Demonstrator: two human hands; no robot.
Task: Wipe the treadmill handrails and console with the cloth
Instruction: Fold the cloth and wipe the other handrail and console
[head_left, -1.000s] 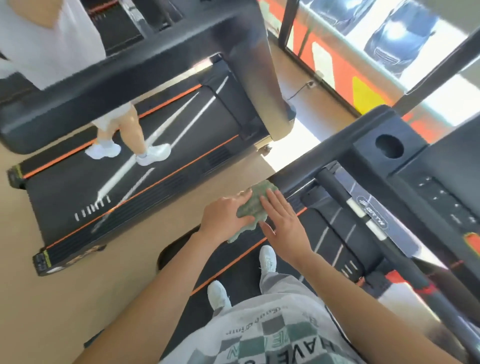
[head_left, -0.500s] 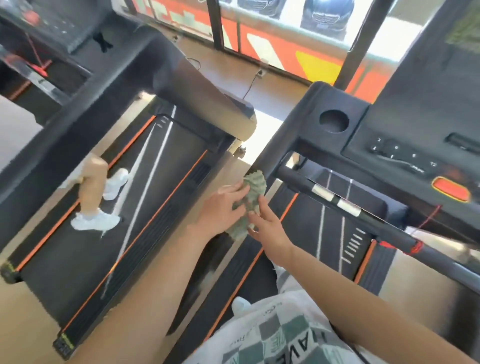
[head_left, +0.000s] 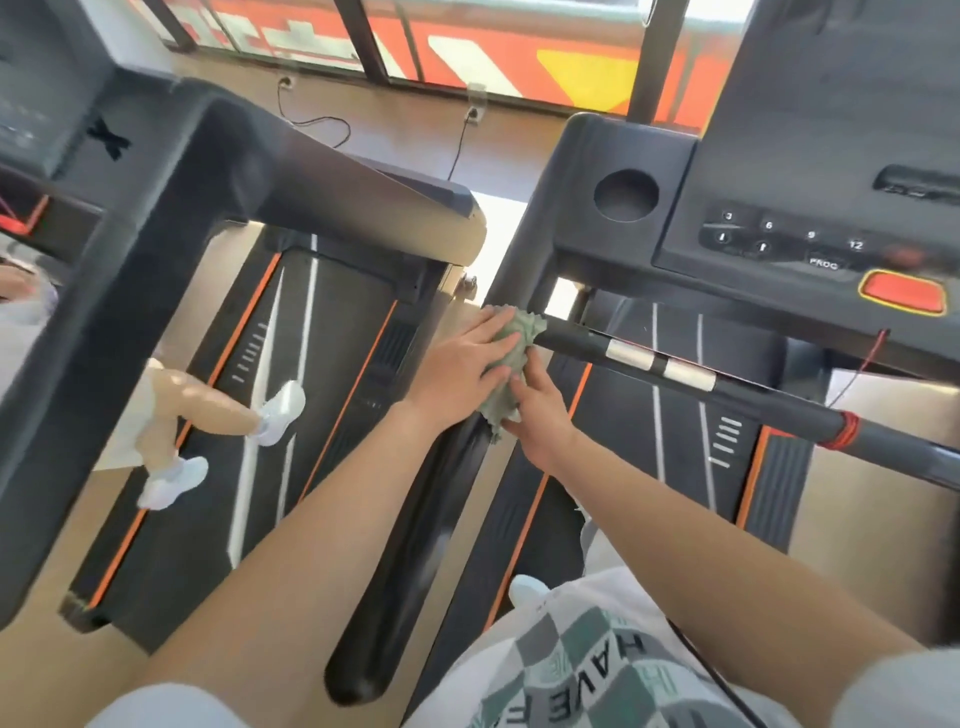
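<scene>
Both hands and the cloth have travelled forward along the left handrail since the earlier frames. They now sit at its front end, at the corner where it meets the crossbar and the console upright. Judged from this, the rail pass is close to finished; the crossbar, the far rail and the console appear not yet wiped.

1. Far left: a neighbouring treadmill with another person's legs on its belt. It is not part of the work.
2. Left hand: fingers straight and spread, lying flat on top of the cloth and pressing it onto the rail.
3. Cloth: green, crumpled, bunched over the rail's front end, with its upper edge touching the inner end of the crossbar.
4. Right hand: just beside the left, fingers curled about the lower part of the cloth, holding it.
5. Cup holder: a round recess in the left corner of the console. Its interior is dark, and no contents can be made out.
6. Console: keypad and a red button towards its near edge.
</scene>
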